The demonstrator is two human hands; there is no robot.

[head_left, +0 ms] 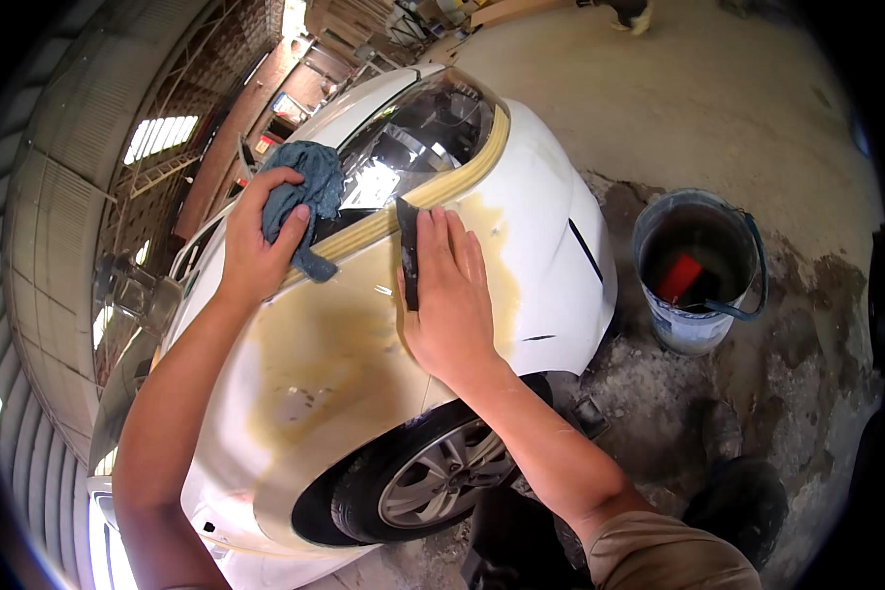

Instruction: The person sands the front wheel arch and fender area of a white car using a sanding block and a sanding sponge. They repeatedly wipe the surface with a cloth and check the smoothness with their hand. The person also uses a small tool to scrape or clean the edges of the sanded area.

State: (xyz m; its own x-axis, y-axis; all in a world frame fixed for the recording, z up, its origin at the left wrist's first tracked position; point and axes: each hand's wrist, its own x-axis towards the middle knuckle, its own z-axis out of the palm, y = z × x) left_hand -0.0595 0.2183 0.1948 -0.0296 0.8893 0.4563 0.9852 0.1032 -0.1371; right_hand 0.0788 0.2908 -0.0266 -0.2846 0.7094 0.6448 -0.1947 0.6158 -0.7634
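Note:
My left hand [254, 248] is closed round a crumpled blue-grey cloth [310, 182] that looks wet, raised beside the car's window. A loose end of it hangs down by the yellowish tape [359, 234] edging the glass. My right hand [452, 305] lies along the car's body panel [315, 334], fingers together, over a dark strip of sandpaper [409, 258]. Part of this sheet is hidden under the palm. The white panel has dull yellow-beige patches with a few small dark spots. Below my right forearm is the wheel [442, 482].
On the right stands a bucket [691, 334] with dark water, its handle swung over the side, and a red block [678, 279] inside. Around it the concrete floor [787, 344] is wet and stained. A person's foot [634, 18] shows at the far edge.

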